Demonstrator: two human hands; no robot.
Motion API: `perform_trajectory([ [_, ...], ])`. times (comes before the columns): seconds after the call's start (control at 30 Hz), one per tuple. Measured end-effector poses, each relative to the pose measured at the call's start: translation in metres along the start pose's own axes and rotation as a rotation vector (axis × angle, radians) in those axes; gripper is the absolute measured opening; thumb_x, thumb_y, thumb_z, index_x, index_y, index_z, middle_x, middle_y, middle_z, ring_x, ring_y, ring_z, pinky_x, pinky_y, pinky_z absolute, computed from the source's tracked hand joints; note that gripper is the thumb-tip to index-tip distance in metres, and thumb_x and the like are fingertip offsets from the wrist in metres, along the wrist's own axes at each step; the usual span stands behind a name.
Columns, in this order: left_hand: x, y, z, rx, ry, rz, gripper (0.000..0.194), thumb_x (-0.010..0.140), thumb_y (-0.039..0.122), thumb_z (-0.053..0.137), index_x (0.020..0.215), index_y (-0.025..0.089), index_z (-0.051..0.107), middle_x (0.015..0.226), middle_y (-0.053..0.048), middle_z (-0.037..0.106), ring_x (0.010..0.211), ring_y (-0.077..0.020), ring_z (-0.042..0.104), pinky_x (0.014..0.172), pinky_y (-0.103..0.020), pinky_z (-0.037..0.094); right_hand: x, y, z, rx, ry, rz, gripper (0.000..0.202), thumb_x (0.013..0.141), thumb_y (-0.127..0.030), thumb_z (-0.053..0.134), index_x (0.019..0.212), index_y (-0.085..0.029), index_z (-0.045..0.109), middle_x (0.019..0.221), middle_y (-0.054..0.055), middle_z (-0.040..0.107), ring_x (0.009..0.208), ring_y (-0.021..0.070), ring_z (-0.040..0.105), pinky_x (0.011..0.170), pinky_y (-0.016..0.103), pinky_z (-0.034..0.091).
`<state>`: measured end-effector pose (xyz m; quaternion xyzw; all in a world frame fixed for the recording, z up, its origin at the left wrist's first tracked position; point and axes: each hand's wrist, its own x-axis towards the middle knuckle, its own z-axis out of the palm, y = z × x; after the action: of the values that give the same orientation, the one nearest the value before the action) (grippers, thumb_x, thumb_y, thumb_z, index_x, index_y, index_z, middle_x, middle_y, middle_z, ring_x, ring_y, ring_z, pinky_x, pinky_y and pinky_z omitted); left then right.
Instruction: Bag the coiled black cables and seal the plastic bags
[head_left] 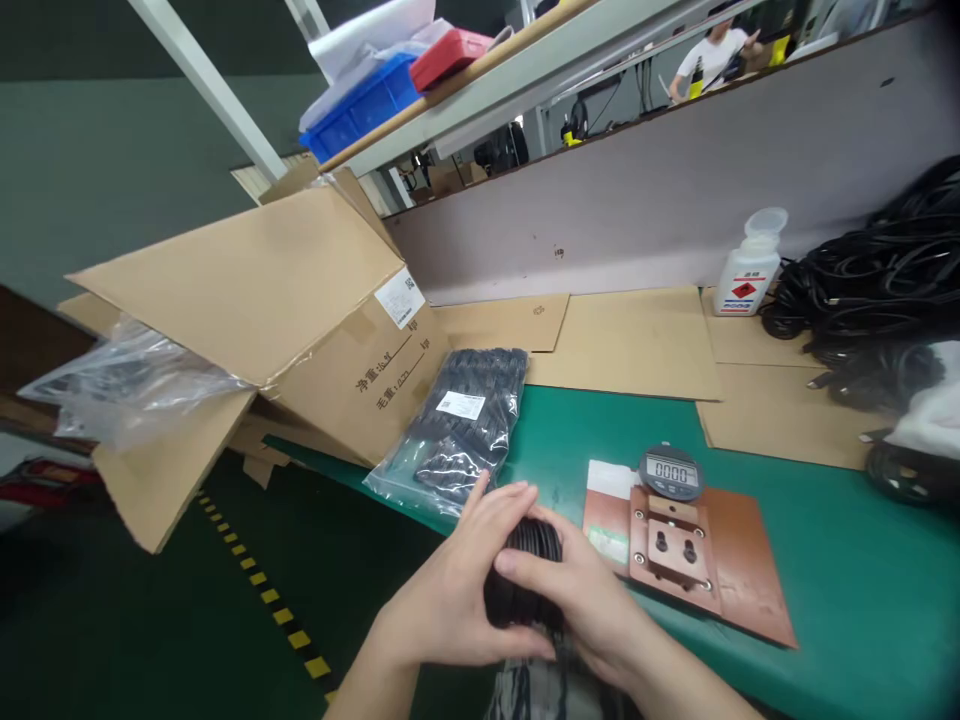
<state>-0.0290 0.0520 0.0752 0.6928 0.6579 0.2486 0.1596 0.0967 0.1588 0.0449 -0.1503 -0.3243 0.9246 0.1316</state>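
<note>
"Where to find the black ribbed bundle [538,540]?"

"Clamped from opposite sides between left hand [461,580] and right hand [596,595], in front of the green tabletop [555,430]."

"Why with both?"

"Probably to keep the thin pieces pressed together in line. Hard to tell exactly what kind."

"And the digital dial gauge [671,472]?"

"Mounted on a brown plate [754,560] to the right, display turned nearward, presumably for easy reading."

"The clear bag [480,375] of black parts?"

"Laid just beside the cardboard carton [337,320], perhaps for easy reach."
</note>
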Motion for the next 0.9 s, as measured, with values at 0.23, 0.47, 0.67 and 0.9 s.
perform_trajectory([
  [0.23,-0.004,-0.013,0.006,-0.053,0.040,0.025,0.135,0.053,0.057,0.091,0.159,0.033,0.010,0.155,-0.018,0.043,0.140,-0.0429,0.042,0.118,-0.069,0.016,0.000,0.008,-0.001,0.059,0.047,0.067,0.045,0.068,-0.032,0.085,0.108,-0.018,0.071,0.104,0.007,0.074,0.105,0.0286,0.067,0.095,0.041,0.050],
  [0.47,-0.032,-0.006,0.045,-0.131,0.335,-0.127,0.103,0.077,0.048,0.080,0.158,0.032,0.018,0.161,-0.016,0.031,0.148,-0.0353,0.030,0.119,-0.055,0.033,0.001,0.027,0.003,-0.089,0.374,-0.088,0.057,0.068,-0.045,0.086,0.118,-0.024,0.066,0.117,0.006,0.072,0.107,0.0270,0.066,0.095,0.039,0.054],
  [0.67,-0.057,0.003,0.061,-0.151,0.429,-0.215,0.086,0.090,0.029,0.069,0.159,0.029,0.018,0.161,-0.012,0.034,0.148,-0.0335,0.031,0.119,-0.054,0.034,-0.001,0.042,0.016,-0.168,0.351,-0.078,0.058,0.071,-0.050,0.083,0.119,-0.025,0.063,0.122,0.007,0.068,0.112,0.0280,0.064,0.095,0.039,0.054],
  [0.9,-0.072,0.005,0.067,-0.248,0.677,-0.373,0.075,0.086,0.023,0.068,0.152,0.037,0.034,0.152,-0.006,0.047,0.137,-0.0311,0.050,0.111,-0.050,0.048,-0.002,0.061,0.031,-0.231,0.260,-0.040,0.057,0.084,-0.057,0.069,0.131,-0.027,0.058,0.138,0.008,0.058,0.127,0.0310,0.055,0.109,0.047,0.047],
])
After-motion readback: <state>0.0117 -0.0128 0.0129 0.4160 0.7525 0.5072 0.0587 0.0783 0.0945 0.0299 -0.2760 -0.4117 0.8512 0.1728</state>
